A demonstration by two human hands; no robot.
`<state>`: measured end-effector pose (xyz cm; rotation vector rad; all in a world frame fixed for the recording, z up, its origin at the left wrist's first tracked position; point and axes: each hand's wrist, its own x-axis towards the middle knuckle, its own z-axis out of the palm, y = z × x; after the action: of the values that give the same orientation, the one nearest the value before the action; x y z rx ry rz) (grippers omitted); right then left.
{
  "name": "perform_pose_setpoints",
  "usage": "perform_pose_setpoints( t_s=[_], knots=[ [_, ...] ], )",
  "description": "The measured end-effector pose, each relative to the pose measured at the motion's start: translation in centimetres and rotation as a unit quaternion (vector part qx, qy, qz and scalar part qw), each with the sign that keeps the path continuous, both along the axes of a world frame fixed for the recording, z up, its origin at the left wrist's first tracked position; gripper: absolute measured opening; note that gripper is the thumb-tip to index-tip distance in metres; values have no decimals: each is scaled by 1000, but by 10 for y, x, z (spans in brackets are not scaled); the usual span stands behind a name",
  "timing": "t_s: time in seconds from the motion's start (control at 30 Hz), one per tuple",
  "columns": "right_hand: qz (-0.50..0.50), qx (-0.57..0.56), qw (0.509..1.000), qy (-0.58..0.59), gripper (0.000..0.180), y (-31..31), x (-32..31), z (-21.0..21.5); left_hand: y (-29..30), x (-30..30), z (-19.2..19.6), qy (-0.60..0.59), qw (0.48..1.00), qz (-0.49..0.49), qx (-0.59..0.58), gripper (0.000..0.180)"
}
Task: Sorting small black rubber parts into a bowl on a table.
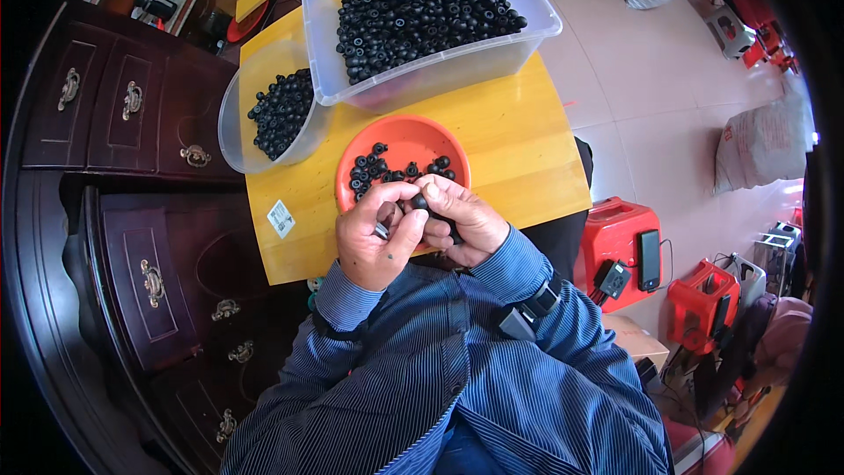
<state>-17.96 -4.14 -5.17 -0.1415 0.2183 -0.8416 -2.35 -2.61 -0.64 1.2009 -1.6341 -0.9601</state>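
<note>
Both hands meet over the near rim of an orange bowl (352, 142), which holds loose small black round parts (378, 167). Between their fingertips is one small black ball-shaped part (420, 201). My left hand (374, 242) pinches at it with thumb and forefinger, and something silvery (381, 230) shows by its curled fingers. My right hand (470, 220) has thumb and fingers closed against the same part. More black (454, 234) shows among the right hand's lower fingers; its shape is mostly hidden.
Behind the bowl on the yellow table (519, 149) stands a large clear bin (440, 66) heaped with black parts. A smaller clear tub (230, 127) of them is at its left. Dark drawers (123, 114) flank the left; red stools (607, 229) stand at right.
</note>
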Motion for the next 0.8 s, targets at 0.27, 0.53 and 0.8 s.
perform_pose_setpoints(
  t_s=[0.27, 0.53, 0.8],
  knots=[
    [-43, -63, 996, 46, 10, 10, 23, 3, 7, 31, 13, -61, 998, 6, -11, 26],
    [-37, -80, 990, 113, 11, 16, 53, 8, 11, 74, 12, -109, 993, -50, -4, 36],
    [-1, -91, 990, 112, 10, 5, 75, 11, 7, 96, 18, -158, 987, -22, -33, 38]
  ],
)
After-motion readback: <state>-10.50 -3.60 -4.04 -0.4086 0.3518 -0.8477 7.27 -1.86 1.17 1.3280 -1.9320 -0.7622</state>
